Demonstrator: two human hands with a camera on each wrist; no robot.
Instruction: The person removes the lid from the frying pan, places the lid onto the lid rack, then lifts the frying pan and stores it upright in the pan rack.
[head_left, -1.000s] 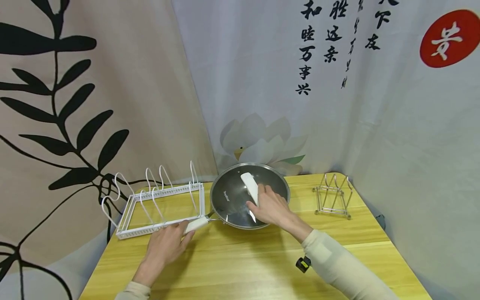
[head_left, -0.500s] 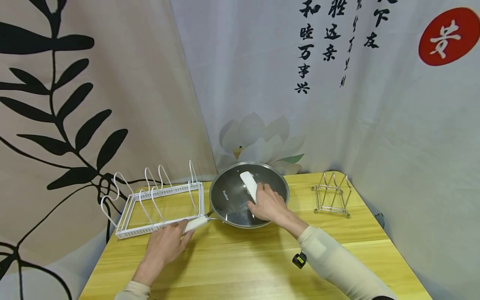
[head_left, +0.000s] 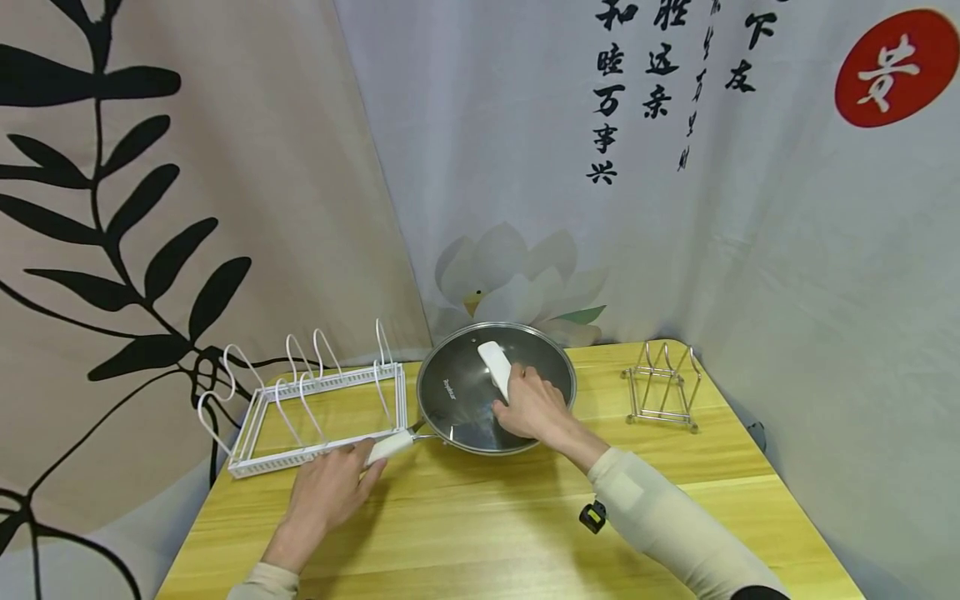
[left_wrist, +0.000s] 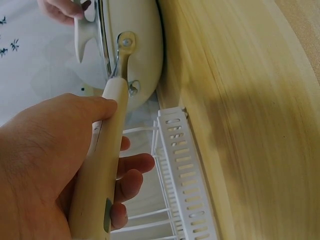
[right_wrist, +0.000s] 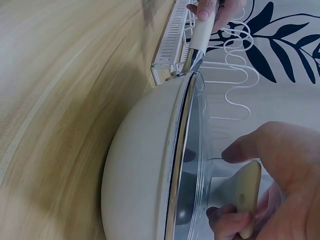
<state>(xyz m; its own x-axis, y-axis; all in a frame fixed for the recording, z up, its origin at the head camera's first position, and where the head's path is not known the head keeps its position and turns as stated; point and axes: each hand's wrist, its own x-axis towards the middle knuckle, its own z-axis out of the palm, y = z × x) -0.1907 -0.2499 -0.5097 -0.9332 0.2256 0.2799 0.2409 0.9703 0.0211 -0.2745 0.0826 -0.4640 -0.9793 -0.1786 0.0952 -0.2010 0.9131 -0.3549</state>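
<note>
A cream-coloured wok [right_wrist: 140, 165] stands on the wooden table, covered by a glass lid [head_left: 468, 408] with a metal rim. My left hand [head_left: 330, 492] grips the wok's long pale handle [left_wrist: 100, 165], thumb lying along the top and fingers curled beneath. On the lid, my right hand [head_left: 534, 406] holds the white lid handle [head_left: 493, 365], with fingers and thumb around its grip in the right wrist view. The lid sits at the wok's rim. In the head view, the right hand covers part of the lid.
To the left of the wok, close behind the left hand, lies a white dish rack [head_left: 300, 457] with upright wire loops. A small metal wire rack [head_left: 663, 387] stands at the table's back right. A printed curtain [head_left: 495, 150] hangs behind the table [head_left: 480, 533].
The head view has shifted very slightly. Both hands keep their holds, and the wok and lid stay in place.
</note>
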